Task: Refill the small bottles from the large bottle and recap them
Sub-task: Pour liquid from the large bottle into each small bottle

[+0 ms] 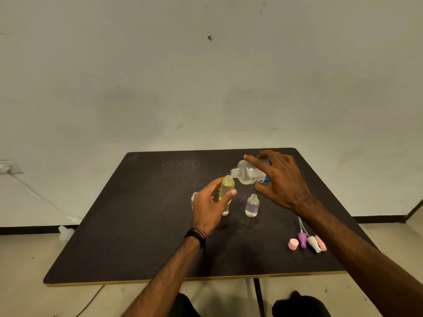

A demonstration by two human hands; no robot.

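On the dark table (142,225) against a pale wall (206,76), the right hand (283,181) grips the large bottle (248,172), tilted with its mouth over the yellow bottle (226,187) that the left hand (209,209) holds raised. One purple bottle (252,205) stands just beside; four loose caps (306,243) lie near the right forearm.

One large bottle (249,173) and four small bottles share the counter (146,225): a yellow one (226,187), a purple one (252,205), a clear one (194,199) at left and another (225,210) partly hidden. Four loose tops lie at lower right: one pink cap (293,244) and three sprayers (312,243). Two hands are in frame.
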